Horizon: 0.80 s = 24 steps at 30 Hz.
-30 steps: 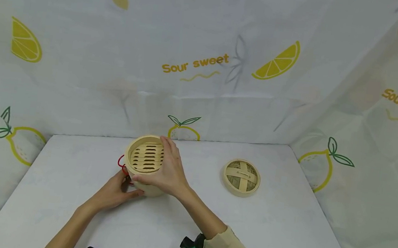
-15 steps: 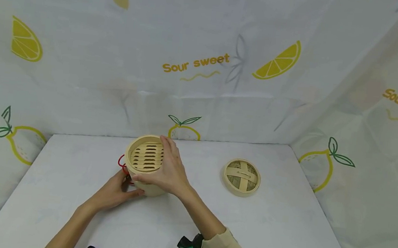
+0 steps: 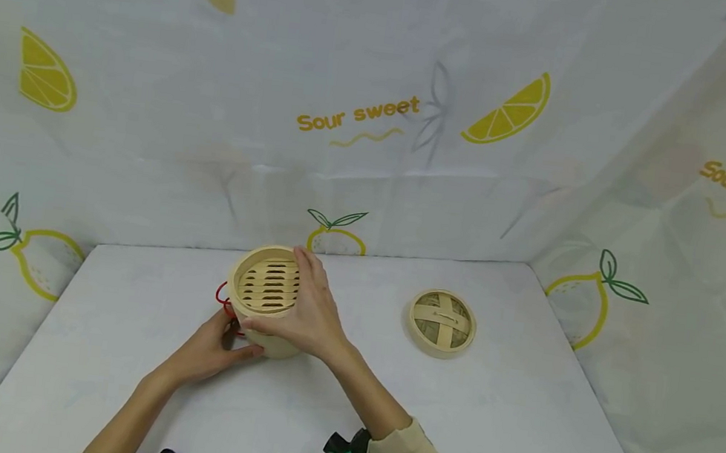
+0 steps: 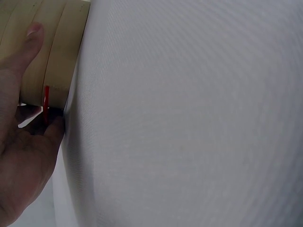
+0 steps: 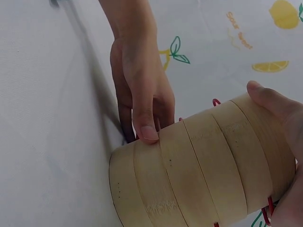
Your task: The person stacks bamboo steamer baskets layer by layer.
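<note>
A stack of small bamboo steamer baskets stands left of centre on the white table, its slatted top uncovered. My right hand grips the uppermost basket, thumb on the near side and fingers round the far right rim. Low on the stack, my left hand holds the bottom baskets between thumb and fingers. A red cord loop sticks out at the stack's left; in the left wrist view a red cord runs down by the left fingers. Several tiers show in the right wrist view, touching one another.
The round woven steamer lid lies on the table to the right, handle up. A white cloth backdrop with lemon prints rises behind the table. Black wrist mounts sit on both forearms.
</note>
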Each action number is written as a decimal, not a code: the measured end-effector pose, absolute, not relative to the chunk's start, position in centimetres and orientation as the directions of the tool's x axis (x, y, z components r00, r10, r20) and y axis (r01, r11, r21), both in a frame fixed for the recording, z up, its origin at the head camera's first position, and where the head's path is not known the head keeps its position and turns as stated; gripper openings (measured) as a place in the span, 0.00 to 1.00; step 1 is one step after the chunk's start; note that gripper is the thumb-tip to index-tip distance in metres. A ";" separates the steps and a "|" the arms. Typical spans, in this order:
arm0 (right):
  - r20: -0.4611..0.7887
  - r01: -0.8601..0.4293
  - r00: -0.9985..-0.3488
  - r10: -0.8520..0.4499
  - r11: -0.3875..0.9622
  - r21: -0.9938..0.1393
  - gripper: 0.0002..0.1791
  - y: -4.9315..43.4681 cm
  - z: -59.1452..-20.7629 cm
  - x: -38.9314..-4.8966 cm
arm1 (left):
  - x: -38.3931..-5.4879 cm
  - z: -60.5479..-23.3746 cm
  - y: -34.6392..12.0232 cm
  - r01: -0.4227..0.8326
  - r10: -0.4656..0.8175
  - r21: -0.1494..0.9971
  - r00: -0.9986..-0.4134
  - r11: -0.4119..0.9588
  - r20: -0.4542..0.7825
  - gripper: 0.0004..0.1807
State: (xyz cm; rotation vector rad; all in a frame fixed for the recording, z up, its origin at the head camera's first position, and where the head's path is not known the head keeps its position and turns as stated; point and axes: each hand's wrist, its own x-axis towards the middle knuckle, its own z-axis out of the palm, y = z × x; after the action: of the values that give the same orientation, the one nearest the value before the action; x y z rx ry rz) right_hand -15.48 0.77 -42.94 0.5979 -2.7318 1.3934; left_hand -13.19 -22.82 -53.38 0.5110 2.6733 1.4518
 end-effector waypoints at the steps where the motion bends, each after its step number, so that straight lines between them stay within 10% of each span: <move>1: 0.188 -0.344 -0.926 -0.327 0.529 -0.776 0.75 0.8 -43.0 -15.5 | -13.2 -53.4 -22.8 0.262 0.316 0.826 -0.942 0.499 0.108 0.50; 24: 0.261 -0.423 -0.882 -0.393 0.410 -0.808 0.71 2.4 -42.4 -15.5 | -13.3 -53.4 -22.7 0.234 0.291 0.800 -0.954 0.553 0.078 0.50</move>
State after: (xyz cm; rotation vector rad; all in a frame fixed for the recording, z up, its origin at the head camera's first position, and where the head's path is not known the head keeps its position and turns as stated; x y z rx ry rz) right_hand -15.49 2.40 -42.38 0.7554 -2.6124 1.5110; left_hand -13.27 -22.69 -53.44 0.4589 2.7118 1.3819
